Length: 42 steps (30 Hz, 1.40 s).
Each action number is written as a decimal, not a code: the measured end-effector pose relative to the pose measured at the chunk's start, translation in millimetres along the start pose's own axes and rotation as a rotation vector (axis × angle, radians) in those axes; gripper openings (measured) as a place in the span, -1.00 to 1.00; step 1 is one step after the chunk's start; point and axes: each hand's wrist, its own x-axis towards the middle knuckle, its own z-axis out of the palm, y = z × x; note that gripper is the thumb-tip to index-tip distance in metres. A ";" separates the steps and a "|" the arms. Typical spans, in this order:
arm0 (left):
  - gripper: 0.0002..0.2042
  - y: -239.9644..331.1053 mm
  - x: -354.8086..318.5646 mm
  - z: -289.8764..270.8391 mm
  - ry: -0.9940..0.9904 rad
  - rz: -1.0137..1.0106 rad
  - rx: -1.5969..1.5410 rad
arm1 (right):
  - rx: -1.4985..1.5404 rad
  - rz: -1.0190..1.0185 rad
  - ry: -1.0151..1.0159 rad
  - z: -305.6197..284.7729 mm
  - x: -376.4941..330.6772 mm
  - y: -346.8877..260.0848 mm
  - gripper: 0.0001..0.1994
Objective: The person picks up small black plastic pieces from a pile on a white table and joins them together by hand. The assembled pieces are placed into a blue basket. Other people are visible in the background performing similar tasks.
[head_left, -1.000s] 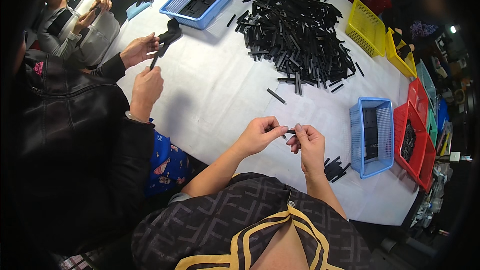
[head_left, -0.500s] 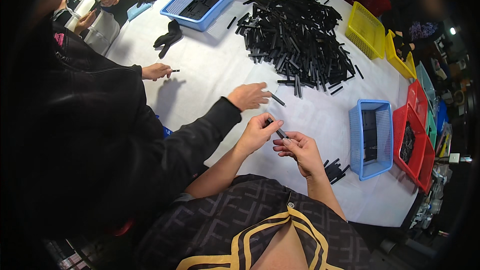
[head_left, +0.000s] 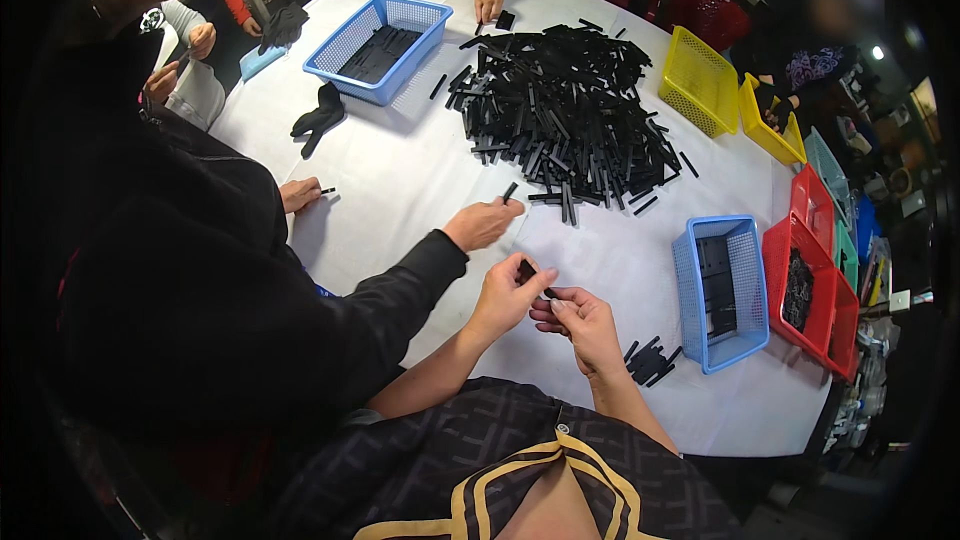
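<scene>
Between my two hands, above the near part of the white table (head_left: 600, 270), is a slim black strip (head_left: 537, 278). My left hand (head_left: 505, 296) pinches its upper-left end between thumb and fingers. My right hand (head_left: 582, 325) grips the other end, thumb against the forefinger. Part of the strip is hidden behind the fingers. A small group of similar black strips (head_left: 652, 362) lies on the table just right of my right hand. Beyond my hands spreads a large heap of black strips (head_left: 560, 105).
A co-worker's hand (head_left: 483, 225) holds a strip close to my left hand; their other hand (head_left: 300, 194) is farther left. Blue baskets (head_left: 735, 352) (head_left: 372, 90) hold black strips. Yellow baskets (head_left: 695, 90) and red bins (head_left: 795, 240) line the right edge. A black glove (head_left: 320, 120) lies at left.
The co-worker's nearer hand, earlier by a loose strip, now holds one up. Another person's hand has come in at the far edge of the heap. My hands still hold the strip, turned slightly.
</scene>
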 end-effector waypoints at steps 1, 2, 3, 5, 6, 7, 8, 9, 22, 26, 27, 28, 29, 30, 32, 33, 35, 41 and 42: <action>-0.77 -1.7 2.6 1.9 0.024 -0.024 -0.020 | -0.003 -0.006 0.004 0.2 0.0 -2.2 -0.79; -0.71 -2.6 1.6 0.6 0.060 -0.087 -0.067 | -0.005 0.001 -0.002 4.0 -1.0 -3.2 -0.79; -0.71 -1.9 1.4 0.0 0.073 -0.097 -0.085 | -0.007 0.007 -0.007 6.6 -1.7 -4.1 -0.79; -0.71 -0.8 1.2 -0.1 0.098 -0.114 -0.120 | -0.007 0.007 -0.009 7.3 -1.3 -3.4 -0.79; -0.74 1.4 -0.8 0.3 0.077 -0.036 -0.027 | -0.007 0.006 -0.010 6.9 -0.8 -2.2 -0.79; -0.76 6.1 -4.4 0.9 0.056 0.043 0.066 | -0.006 0.000 -0.009 6.5 -0.7 -1.1 -0.79; -0.78 11.4 -6.6 1.5 0.033 0.122 0.159 | -0.005 -0.009 -0.005 6.1 -1.2 -0.6 -0.79; -0.76 15.3 -7.4 1.5 0.029 0.124 0.171 | -0.004 -0.017 -0.001 6.1 -1.6 -0.2 -0.78; -0.56 16.2 -3.7 -1.2 0.062 0.024 0.231 | -0.118 0.061 -0.095 10.8 2.8 -10.3 -0.73; -0.56 19.8 -1.8 5.7 0.013 0.003 0.299 | -0.183 0.066 -0.111 0.2 11.1 -9.4 -0.75; -0.56 20.1 -2.0 3.7 0.014 -0.014 0.312 | -0.192 0.062 -0.116 1.0 12.3 -8.8 -0.77; -0.59 19.8 0.5 3.6 -0.003 -0.004 0.335 | -0.202 0.058 -0.123 1.6 13.2 -8.2 -0.78; -0.62 17.6 -1.2 2.4 0.008 -0.004 0.361 | -0.189 0.050 -0.109 1.2 11.1 -4.4 -0.78; -0.64 17.6 0.6 -2.8 0.039 0.000 0.393 | -0.180 0.038 -0.117 -0.3 13.1 -1.2 -0.79; -0.65 20.5 1.4 -1.6 0.062 -0.001 0.404 | -0.159 0.045 -0.125 -1.9 15.0 4.7 -0.80; -0.64 22.0 1.3 -3.2 0.070 0.004 0.437 | -0.157 0.065 -0.131 -0.5 14.5 3.5 -0.81; -0.63 20.8 2.0 -5.6 0.058 0.017 0.518 | -0.171 0.063 -0.135 -4.6 17.8 10.0 -0.77; -0.60 27.8 -3.6 -8.4 0.022 0.008 0.614 | -0.033 -0.001 -0.189 4.3 26.1 18.2 -0.76; -0.60 28.8 -2.5 -7.5 0.018 0.004 0.602 | -0.058 0.006 -0.187 5.0 27.2 17.4 -0.77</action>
